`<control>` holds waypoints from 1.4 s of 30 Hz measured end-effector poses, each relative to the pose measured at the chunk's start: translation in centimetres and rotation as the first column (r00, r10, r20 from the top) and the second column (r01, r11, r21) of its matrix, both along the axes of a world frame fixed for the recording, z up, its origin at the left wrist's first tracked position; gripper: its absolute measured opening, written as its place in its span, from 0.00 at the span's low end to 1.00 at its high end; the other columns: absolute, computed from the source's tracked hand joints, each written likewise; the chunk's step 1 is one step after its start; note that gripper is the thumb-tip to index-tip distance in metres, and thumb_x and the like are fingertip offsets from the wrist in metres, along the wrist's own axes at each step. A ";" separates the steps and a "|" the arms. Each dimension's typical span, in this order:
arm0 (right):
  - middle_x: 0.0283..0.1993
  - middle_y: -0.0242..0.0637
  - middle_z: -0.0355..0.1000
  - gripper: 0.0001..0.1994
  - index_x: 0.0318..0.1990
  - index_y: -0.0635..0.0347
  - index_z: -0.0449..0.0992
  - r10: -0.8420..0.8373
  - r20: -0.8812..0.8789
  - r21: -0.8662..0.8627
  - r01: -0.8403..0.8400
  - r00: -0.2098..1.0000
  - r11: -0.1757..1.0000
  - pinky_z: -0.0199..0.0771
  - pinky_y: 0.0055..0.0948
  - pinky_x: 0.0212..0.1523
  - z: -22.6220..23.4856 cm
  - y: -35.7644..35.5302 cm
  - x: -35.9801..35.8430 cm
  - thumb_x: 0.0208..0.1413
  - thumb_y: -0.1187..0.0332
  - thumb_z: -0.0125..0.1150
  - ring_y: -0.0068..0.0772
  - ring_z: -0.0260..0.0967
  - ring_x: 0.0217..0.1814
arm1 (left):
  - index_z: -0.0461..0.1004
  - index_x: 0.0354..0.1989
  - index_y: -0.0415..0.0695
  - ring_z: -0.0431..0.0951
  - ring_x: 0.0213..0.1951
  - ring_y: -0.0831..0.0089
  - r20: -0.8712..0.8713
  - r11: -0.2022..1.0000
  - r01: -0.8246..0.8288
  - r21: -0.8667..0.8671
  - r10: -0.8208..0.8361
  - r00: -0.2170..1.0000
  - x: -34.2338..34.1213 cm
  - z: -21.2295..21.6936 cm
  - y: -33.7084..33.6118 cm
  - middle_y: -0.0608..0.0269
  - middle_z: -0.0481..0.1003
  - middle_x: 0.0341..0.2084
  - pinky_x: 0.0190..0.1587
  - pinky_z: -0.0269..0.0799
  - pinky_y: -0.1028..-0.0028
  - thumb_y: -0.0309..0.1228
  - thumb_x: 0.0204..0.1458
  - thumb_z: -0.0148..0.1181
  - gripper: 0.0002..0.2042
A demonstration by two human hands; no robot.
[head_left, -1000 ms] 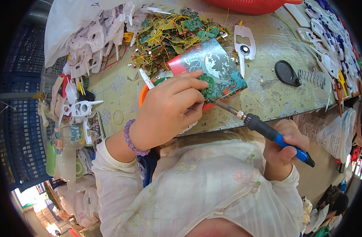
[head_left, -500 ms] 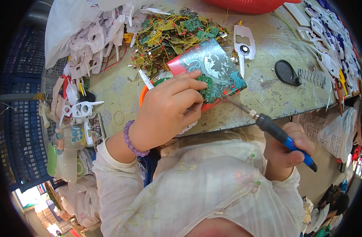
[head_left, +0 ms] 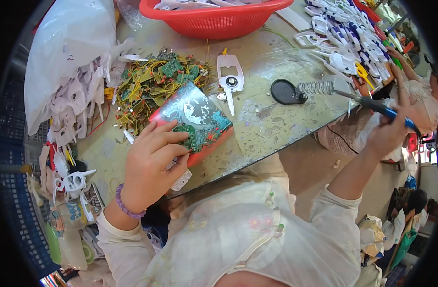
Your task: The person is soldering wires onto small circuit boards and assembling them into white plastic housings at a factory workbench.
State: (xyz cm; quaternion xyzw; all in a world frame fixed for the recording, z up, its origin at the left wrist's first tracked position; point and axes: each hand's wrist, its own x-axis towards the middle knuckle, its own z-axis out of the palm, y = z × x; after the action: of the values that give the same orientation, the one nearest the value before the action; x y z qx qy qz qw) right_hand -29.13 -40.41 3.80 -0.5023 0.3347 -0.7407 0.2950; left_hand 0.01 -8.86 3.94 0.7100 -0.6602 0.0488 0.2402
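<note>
My left hand [head_left: 152, 160], a purple bead bracelet at its wrist, pinches a small green circuit board [head_left: 186, 137] against a box [head_left: 199, 112] with a dark, silvery and red printed face. Below the thumb a pale plastic part [head_left: 181, 181] sticks out, mostly hidden by the hand. My right hand [head_left: 390, 130] is closed round the blue and black handle of a soldering iron [head_left: 379, 108]. The iron's metal tip points left at the mouth of the coil spring [head_left: 316, 87] of a black round-based iron stand [head_left: 287, 91].
A heap of circuit boards with yellow wires [head_left: 156, 79] lies behind the box. Beside it is a white plastic housing [head_left: 230, 79]. A red basket [head_left: 214, 21] stands at the back, white housings [head_left: 343, 38] at far right. Another person's arm [head_left: 405, 71] shows at right.
My right hand has carried the soldering iron from beside the box out to the stand's spring on the right. The view has swung right; my left hand still keeps the board on the box.
</note>
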 end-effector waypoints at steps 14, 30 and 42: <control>0.19 0.26 0.56 0.12 0.48 0.65 0.62 0.286 0.250 0.033 -0.303 0.925 0.952 0.48 0.17 0.19 -9.1 5.2 7.9 0.61 0.69 0.51 0.16 0.50 0.18 | 0.75 0.34 0.42 0.74 0.27 0.59 0.103 0.903 -0.420 0.087 0.411 0.906 -2.1 0.3 -1.3 0.57 0.73 0.24 0.29 0.69 0.65 0.47 0.40 0.67 0.22; 0.46 0.42 0.70 0.21 0.55 0.64 0.65 0.926 0.365 0.426 -0.866 -0.099 -0.261 0.70 0.20 0.38 -4.9 17.1 13.6 0.53 0.82 0.58 0.22 0.69 0.38 | 0.60 0.58 0.38 0.71 0.54 0.67 -0.848 0.945 -0.242 -0.222 -0.065 0.526 -1.6 -2.0 5.7 0.55 0.70 0.50 0.57 0.64 0.66 0.18 0.45 0.55 0.28; 0.49 0.40 0.71 0.20 0.57 0.64 0.65 0.877 0.458 0.517 -0.758 -0.147 -0.397 0.75 0.24 0.45 -3.1 18.6 17.7 0.56 0.76 0.58 0.25 0.72 0.45 | 0.58 0.60 0.39 0.67 0.58 0.65 -0.875 0.924 -0.146 -0.353 -0.271 0.401 -1.0 -3.5 7.4 0.54 0.68 0.52 0.62 0.59 0.64 0.16 0.45 0.50 0.28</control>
State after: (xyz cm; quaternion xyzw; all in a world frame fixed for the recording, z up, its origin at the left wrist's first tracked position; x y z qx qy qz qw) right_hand -11.44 -21.81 0.70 -0.4783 0.0963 -0.0176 0.8727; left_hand -1.00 -1.48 0.39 0.5341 -0.4248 -0.2313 0.6934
